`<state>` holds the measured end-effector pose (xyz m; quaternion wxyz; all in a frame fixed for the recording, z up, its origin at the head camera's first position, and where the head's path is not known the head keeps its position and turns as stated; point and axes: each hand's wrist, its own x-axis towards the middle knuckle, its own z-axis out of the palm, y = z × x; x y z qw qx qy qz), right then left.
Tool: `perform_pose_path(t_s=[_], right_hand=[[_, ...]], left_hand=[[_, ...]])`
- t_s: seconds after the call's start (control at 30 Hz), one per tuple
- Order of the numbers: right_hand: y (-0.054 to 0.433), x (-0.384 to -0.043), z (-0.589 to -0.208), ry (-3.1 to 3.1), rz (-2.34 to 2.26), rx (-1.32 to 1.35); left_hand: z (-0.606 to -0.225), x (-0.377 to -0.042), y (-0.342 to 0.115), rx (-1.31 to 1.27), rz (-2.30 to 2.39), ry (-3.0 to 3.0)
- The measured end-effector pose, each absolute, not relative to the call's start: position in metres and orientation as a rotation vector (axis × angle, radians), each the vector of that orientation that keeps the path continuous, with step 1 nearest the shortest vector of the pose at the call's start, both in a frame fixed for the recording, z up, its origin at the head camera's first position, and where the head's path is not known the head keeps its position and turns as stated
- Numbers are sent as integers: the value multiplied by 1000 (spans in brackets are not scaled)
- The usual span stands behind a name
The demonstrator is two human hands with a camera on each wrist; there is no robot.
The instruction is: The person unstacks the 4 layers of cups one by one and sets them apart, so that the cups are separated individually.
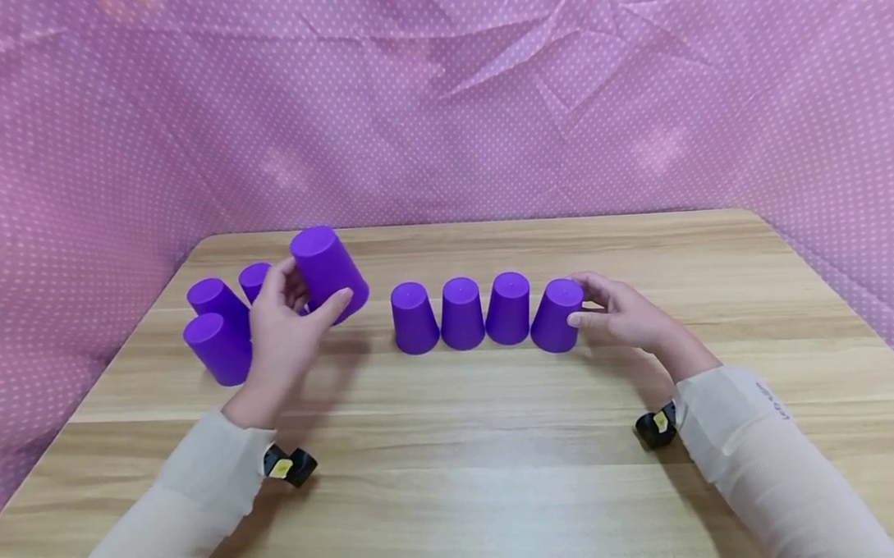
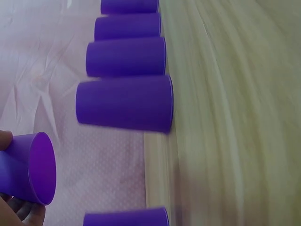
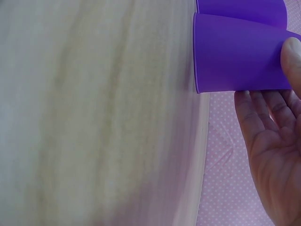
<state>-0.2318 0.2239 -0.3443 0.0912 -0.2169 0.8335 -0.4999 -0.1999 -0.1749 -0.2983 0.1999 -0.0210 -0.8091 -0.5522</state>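
Observation:
My left hand grips a purple plastic cup by its side, thumb in front and fingers behind. That cup is upside down, tilted and raised above the table; in the left wrist view its open mouth shows. At the right end of a row of several upside-down purple cups, my right hand holds the last cup between thumb and fingers. This cup stands rim down on the table, and in the right wrist view the thumb lies against its wall.
Left of the row, behind and beside my left hand, more upside-down purple cups stand close together, partly hidden by that hand. The wooden table has a pink dotted cloth hanging behind it and at both sides.

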Motion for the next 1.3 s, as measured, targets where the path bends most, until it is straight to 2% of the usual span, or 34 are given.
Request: perform_pose_path(t_s=[0.73, 0.97, 1.17, 1.3], right_hand=[[223, -231, -346, 2488, -1484, -652], [223, -231, -346, 2494, -1479, -649], [223, -232, -345, 2503, -1465, -647], [223, -231, -344, 2498, -1467, -647]], left_hand=[[-321, -165, -236, 396, -1603, -2218], [-334, -164, -248, 444, -1558, -2292], [-361, -176, -270, 406, -1587, -2326], [-357, -175, -268, 437, -1558, -2444]])
